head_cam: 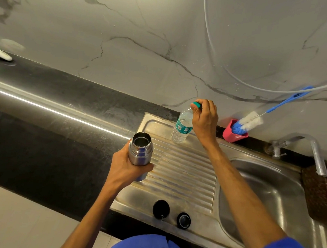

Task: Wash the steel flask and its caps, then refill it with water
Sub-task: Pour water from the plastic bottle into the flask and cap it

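My left hand [126,166] grips the steel flask [140,149] around its lower body, holding it upright with its mouth open at the left edge of the ribbed drainboard [183,169]. My right hand [205,118] pinches the teal cap [197,104] at the top of a clear plastic water bottle [182,128], which stands at the back of the drainboard. Two black flask caps lie near the front edge: the larger cap [161,209] on the left, the smaller cap [183,220] to its right.
The steel sink basin [265,191] lies to the right, with a tap [310,150] over its back edge. A pink holder [235,131] with a blue and white bottle brush [252,120] sits against the marble wall. Dark countertop [54,117] stretches left.
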